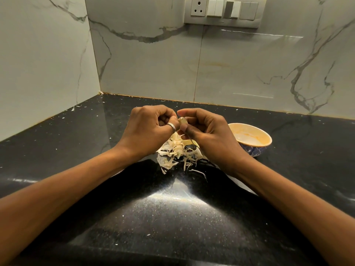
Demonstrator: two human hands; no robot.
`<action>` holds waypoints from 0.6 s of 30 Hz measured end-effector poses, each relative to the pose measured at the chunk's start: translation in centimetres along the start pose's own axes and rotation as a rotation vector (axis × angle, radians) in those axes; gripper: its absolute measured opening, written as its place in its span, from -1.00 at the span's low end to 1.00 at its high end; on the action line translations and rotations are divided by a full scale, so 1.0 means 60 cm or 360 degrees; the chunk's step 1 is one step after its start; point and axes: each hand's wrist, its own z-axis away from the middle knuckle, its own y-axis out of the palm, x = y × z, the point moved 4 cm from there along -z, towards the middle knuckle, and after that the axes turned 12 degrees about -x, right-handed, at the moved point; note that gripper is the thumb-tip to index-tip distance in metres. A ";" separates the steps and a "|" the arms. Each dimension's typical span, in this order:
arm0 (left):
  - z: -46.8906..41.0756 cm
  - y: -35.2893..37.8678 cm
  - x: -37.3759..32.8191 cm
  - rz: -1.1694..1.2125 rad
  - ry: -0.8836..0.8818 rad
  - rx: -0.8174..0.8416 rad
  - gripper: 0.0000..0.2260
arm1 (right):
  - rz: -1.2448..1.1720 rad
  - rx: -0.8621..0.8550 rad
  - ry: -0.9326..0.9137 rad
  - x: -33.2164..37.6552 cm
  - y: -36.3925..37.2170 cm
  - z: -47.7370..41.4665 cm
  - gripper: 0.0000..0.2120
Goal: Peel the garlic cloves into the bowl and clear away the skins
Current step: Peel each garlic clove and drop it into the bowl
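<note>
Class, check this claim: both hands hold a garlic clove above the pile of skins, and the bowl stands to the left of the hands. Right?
Wrong on one point: the head view shows the bowl to the right of the hands. The left hand and right hand do hold the garlic clove above the pile of skins.

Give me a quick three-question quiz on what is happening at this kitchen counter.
1. True or false: the left hand and the right hand both grip one garlic clove above the counter.
2. Fill in: the bowl stands on the person's ___ side, beyond the right hand.
3. Where does the pile of skins lie? A in the bowl; B on the countertop below the hands; C on a plate.
Key: 1 true; 2 right; 3 B.
</note>
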 end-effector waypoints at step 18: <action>-0.003 0.002 0.022 -0.0063 -0.0142 -0.0001 -0.93 | -0.0167 -0.0084 0.0030 0.015 -0.008 -0.002 -0.79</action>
